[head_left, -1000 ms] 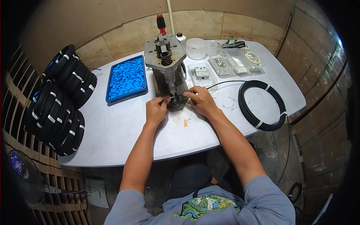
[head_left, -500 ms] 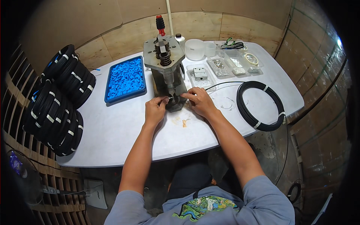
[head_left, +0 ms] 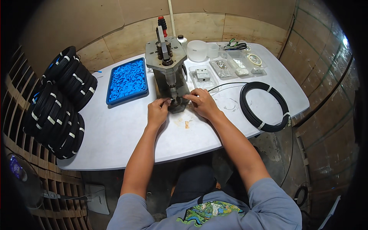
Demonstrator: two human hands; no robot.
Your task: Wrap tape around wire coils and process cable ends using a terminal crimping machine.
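Note:
In front of me stands a metal bench press, with a vertical ram coming down over a small die at its foot. My left hand is at the die's left side, thumb and fingers pinched together on something too small to make out. Close to the die's right side, my right hand has its fingers bent and closed near the black cable. That black cable runs from behind my right hand to a large coil at the right. What lies between the hands in the die is mostly hidden.
A blue tray of small blue pieces lies left of the press. Several black cable coils are stacked at the far left. At the back right are clear boxes of small parts, a white tub and pliers.
The press's top mechanism has shifted: its grey bar stands higher, the exposed spring is shorter and the ram looks lower. Both hands stay beside the die. The whole view has shifted slightly.

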